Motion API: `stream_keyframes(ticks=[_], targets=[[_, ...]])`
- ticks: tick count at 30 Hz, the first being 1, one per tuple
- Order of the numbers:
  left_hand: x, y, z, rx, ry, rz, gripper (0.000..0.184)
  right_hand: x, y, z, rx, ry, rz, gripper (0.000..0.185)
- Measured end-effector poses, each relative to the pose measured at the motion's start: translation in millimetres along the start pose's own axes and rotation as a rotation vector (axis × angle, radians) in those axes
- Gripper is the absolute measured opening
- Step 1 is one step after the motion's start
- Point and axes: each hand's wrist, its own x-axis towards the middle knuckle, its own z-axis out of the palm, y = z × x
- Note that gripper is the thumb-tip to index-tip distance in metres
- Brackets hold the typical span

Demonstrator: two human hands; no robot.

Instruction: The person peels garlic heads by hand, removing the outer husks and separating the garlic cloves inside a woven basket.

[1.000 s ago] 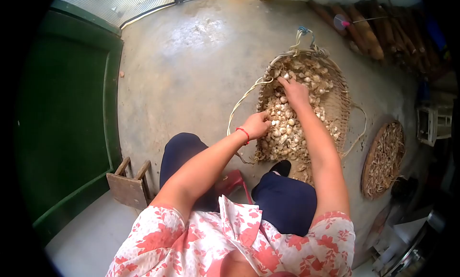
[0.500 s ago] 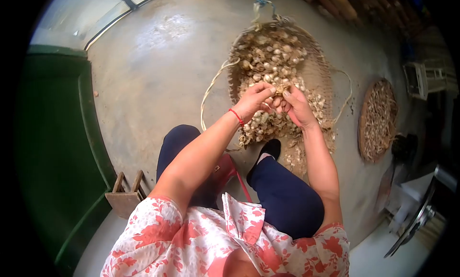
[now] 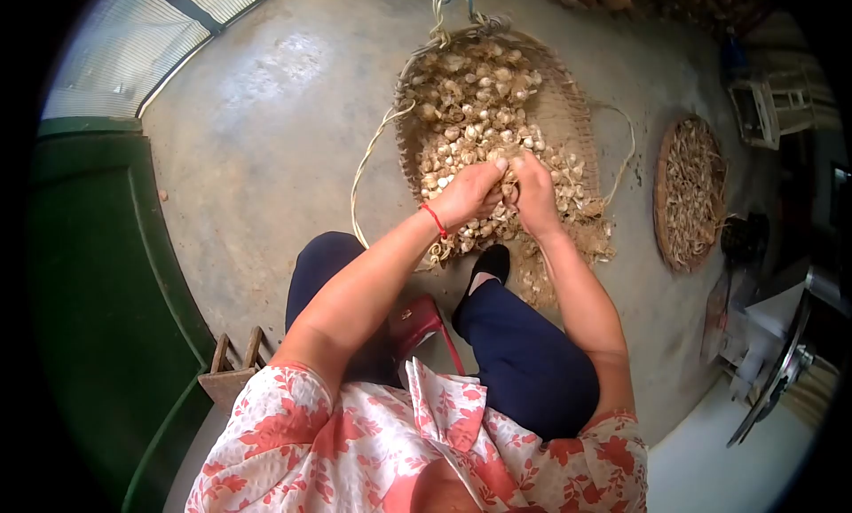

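Note:
A large woven basket point(image 3: 568, 96) lies on the floor in front of me, holding a heap of dry-skinned garlic bulbs point(image 3: 475, 127). Over its near part, my left hand point(image 3: 472, 193), with a red cord on the wrist, has its fingers closed in a pinch. Thumb to thumb with it, my right hand point(image 3: 536, 195) is closed too. Between them they grip a garlic bulb point(image 3: 509, 181), mostly covered by the fingers. Loose husks and bulbs spill over the basket's near edge by my right foot.
A round flat basket point(image 3: 690, 193) of dried pieces stands to the right. Between my legs sits a red bag point(image 3: 417, 325). A small wooden stool point(image 3: 232, 380) is at lower left beside a green door point(image 3: 98, 273). Rope handles point(image 3: 359, 185) loop out from the large basket.
My view has shifted a little, so the baskets appear farther left and higher. Both hands have drawn closer together, and the fingers have closed more over the garlic bulb.

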Motion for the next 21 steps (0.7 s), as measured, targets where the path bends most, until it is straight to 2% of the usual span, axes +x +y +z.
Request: stream_keyframes(ticks=[1,4,7,10,11,13,16,17,18,21], targets=[[0,-2,-1,0.002,0.004,0.006,0.041,0,-4,4,0.279,0.091,0.167,0.020],[-1,-3,-4,-0.125,0.021,-0.001,0.039,7,3,2,0.386,0.029,0.186,0.018],[3,-5,-13,-0.108,0.084,-0.011,0.038,17,12,2,0.491,0.002,0.263,0.019],[11,-28,-31,0.503,0.308,0.076,0.028,26,24,-34,0.652,0.004,0.354,0.026],[14,-37,-40,0.676,0.377,0.103,0.026,25,31,-57,0.613,0.017,0.358,0.024],[11,-35,-47,0.734,0.366,0.075,0.023,21,43,-86,0.720,0.096,0.379,0.020],[10,-32,-47,0.795,0.367,0.059,0.020,17,31,-77,0.700,0.191,0.306,0.021],[10,-31,-46,0.805,0.393,0.077,0.018,15,29,-71,0.698,0.194,0.305,0.021],[10,-33,-45,0.895,0.441,0.201,0.016,16,27,-65,0.622,0.151,0.295,0.022],[7,-34,-44,0.935,0.505,0.276,0.015,23,34,-61,0.576,0.042,0.263,0.022]])
